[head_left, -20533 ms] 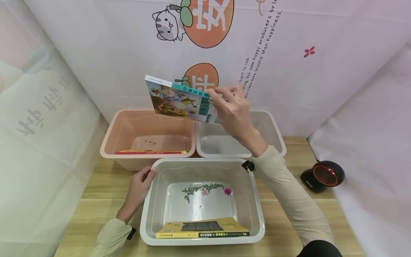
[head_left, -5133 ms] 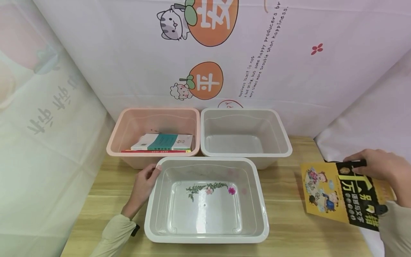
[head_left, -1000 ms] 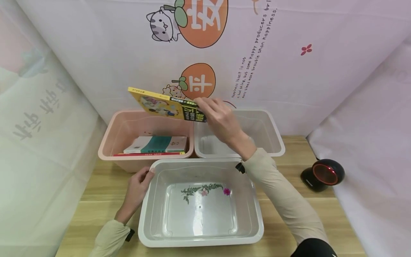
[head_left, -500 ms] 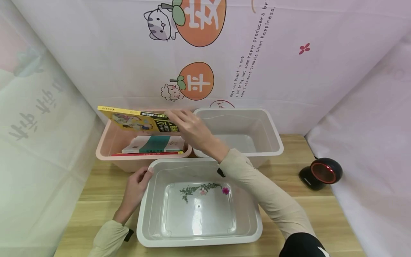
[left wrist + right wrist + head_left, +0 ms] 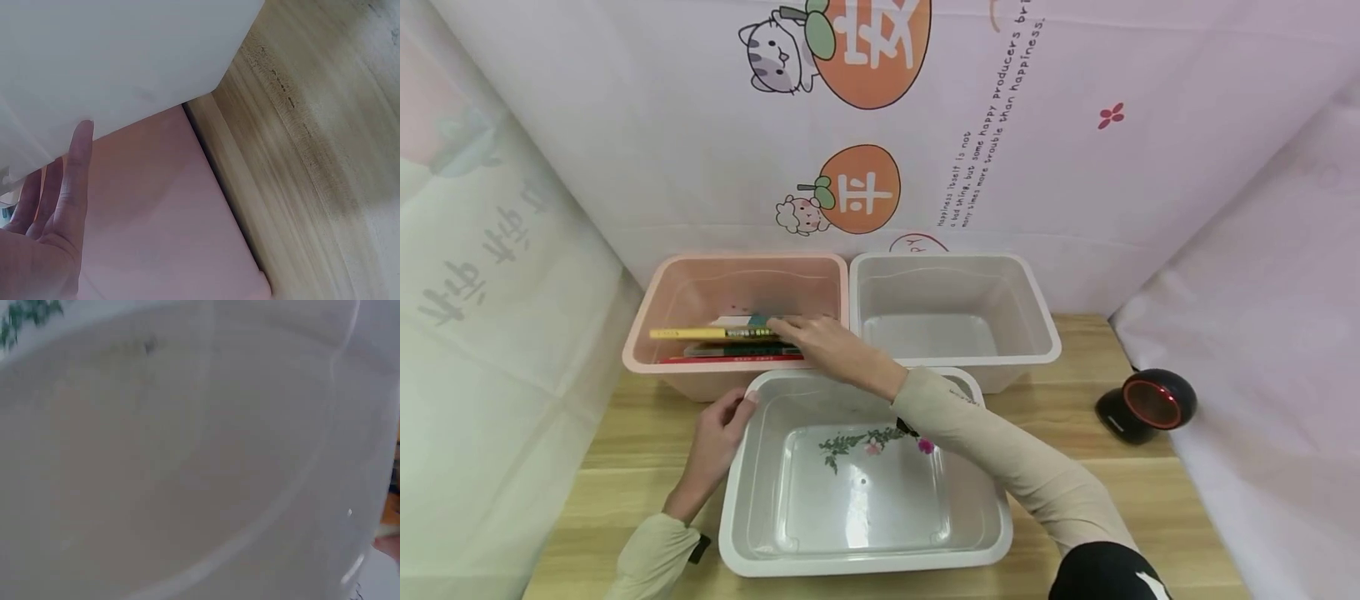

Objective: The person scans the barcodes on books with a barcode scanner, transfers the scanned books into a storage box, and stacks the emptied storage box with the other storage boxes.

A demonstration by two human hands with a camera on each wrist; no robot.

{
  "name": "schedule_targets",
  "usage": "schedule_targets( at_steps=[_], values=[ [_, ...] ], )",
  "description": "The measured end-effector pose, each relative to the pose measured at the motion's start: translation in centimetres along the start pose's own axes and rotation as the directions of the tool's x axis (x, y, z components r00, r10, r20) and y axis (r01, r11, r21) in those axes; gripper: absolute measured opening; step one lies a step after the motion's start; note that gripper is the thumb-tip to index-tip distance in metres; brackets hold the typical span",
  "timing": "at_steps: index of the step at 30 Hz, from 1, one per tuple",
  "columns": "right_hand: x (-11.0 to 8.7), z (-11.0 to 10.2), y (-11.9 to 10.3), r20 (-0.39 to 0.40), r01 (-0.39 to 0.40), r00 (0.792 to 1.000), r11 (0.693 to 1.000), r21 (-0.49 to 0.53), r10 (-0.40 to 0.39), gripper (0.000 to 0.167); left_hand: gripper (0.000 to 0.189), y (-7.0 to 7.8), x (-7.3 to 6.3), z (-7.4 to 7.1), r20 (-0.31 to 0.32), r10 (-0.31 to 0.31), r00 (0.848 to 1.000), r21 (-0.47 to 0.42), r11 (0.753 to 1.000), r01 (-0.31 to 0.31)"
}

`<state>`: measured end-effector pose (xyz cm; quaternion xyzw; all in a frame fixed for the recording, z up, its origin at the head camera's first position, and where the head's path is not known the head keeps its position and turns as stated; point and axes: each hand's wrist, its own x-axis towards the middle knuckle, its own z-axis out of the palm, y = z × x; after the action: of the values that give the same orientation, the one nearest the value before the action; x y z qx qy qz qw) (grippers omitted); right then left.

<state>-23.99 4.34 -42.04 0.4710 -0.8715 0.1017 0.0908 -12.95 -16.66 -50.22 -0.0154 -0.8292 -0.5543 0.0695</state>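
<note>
My right hand (image 5: 831, 346) is inside the pink bin (image 5: 638, 333), pinching a yellow book (image 5: 688, 333) by its right end. Its spine faces me, level over other books. Beneath it show a dark green spine (image 5: 737, 352) and a red spine (image 5: 730, 360); a white-and-teal cover (image 5: 760, 320) peeks out behind. My left hand (image 5: 718, 433) grips the upper left corner of the front grey bin (image 5: 868, 567), thumb on the rim. In the left wrist view, the fingers (image 5: 76, 169) reach under that rim. The right wrist view is mostly filled by a blurred bin wall (image 5: 187, 456).
A second grey bin (image 5: 955, 362) stands right of the pink one, against the patterned cloth backdrop (image 5: 1000, 83). On the wooden table (image 5: 1075, 467) at right sits a black device with a red ring (image 5: 1150, 402). Floral decoration (image 5: 865, 442) marks the front bin's floor.
My right hand has carried the yellow book left and down into the pink bin. Earlier, the yellow book lay in the front bin while I held the teal-and-white one. My left hand stays put.
</note>
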Motion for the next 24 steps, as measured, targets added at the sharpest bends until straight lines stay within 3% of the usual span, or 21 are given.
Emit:
schedule_targets(
  at_steps=[3,6,15,24],
  values=[
    [0.1,0.5,0.4,0.161,-0.072,0.985,0.997,0.041,0.065,0.033,0.026,0.1,0.0,0.1,0.024,-0.013,1.000,-0.005,1.000,0.013],
    [-0.1,0.4,0.9,0.239,-0.121,0.966,0.989,0.090,0.097,0.026,0.029,0.0,0.1,0.1,0.043,-0.028,0.999,-0.007,1.000,0.028],
    [-0.9,-0.2,1.8,0.249,-0.090,0.967,0.986,0.140,0.052,0.022,0.031,-0.1,0.1,-0.3,0.040,-0.014,0.999,0.018,1.000,0.013],
    [-1.6,-0.4,2.3,0.231,-0.048,0.972,0.996,0.077,0.029,0.030,0.032,0.1,0.1,-0.5,0.065,-0.050,0.997,0.006,0.999,0.050]
  ],
)
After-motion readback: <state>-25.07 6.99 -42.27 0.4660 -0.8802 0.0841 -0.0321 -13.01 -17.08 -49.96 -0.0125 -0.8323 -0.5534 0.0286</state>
